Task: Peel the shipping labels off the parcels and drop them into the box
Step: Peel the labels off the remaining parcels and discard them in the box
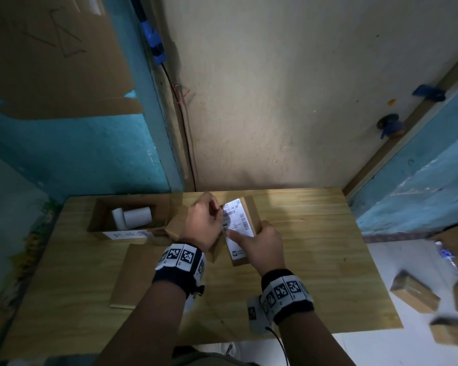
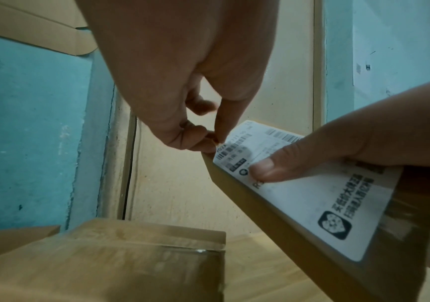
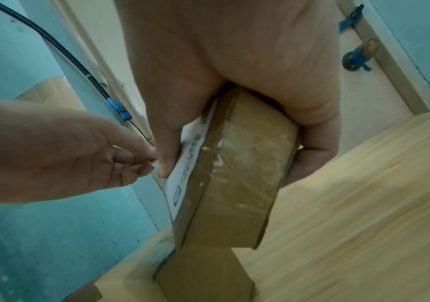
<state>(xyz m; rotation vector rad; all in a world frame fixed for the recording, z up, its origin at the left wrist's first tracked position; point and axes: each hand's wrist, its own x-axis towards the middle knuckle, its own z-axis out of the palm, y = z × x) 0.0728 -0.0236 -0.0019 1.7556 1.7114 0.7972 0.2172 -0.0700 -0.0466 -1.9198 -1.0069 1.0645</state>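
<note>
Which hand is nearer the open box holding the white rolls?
Left. The left hand sits just right of the open box; the right hand is farther right, gripping the parcel.

Brown cardboard parcel (image 1: 250, 207), taped, held tilted above wooden table, long axis running away from person. White shipping label (image 1: 237, 228) stuck flat along its upper face, barcodes at far end, dark square logo at near end; far left corner at fingertips, no lift visible. Second brown parcel (image 2: 120, 259) lying on table just left of it, clear tape across top. Open cardboard box (image 1: 101, 211) at table's far left, white rolled labels (image 1: 136, 216) inside, handwritten white strip on front wall.
</note>
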